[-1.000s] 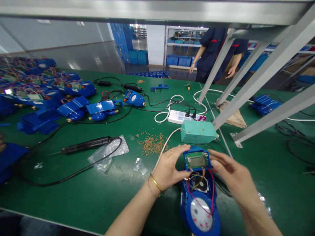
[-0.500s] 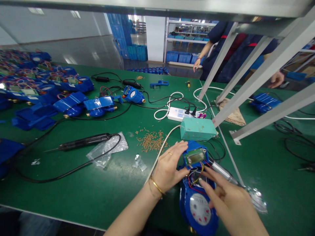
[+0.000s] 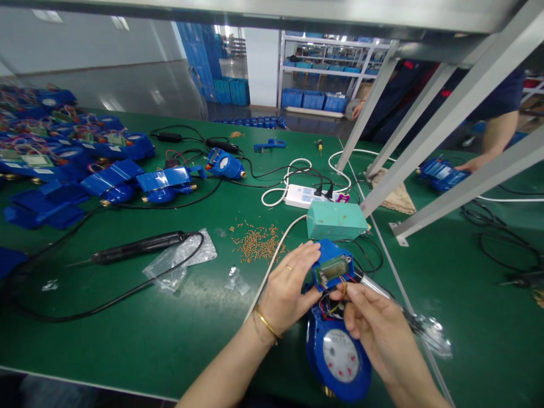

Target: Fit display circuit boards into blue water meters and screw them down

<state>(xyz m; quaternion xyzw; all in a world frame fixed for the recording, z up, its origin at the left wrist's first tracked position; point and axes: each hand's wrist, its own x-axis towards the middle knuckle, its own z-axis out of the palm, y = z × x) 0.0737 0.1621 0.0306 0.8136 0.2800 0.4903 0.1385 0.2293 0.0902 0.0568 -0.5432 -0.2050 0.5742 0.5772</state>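
A blue water meter [image 3: 340,354] with a round white dial lies in front of me. Above it, its blue cover [image 3: 329,249] is tilted up, with a green circuit board and display [image 3: 334,270] inside. My left hand [image 3: 287,289] grips the cover's left edge between thumb and fingers. Thin coloured wires [image 3: 326,306] run from the cover down into the meter body. My right hand [image 3: 369,317] pinches some of these wires just below the board. Under the cover and right hand, a silver electric screwdriver [image 3: 378,286] lies partly hidden.
Brass screws [image 3: 259,242] lie in a pile beside a green box [image 3: 335,221] and a white power strip [image 3: 308,195]. A black electric screwdriver [image 3: 140,247] rests at left. Many blue meters [image 3: 76,136] crowd the far left. Metal posts [image 3: 425,147] stand at right; a co-worker's hand [image 3: 480,163] touches a blue meter.
My right hand has drawn back from inside the meter body and now pinches the wires by the board. My left hand keeps its hold. The co-worker's hand has reached a blue meter.
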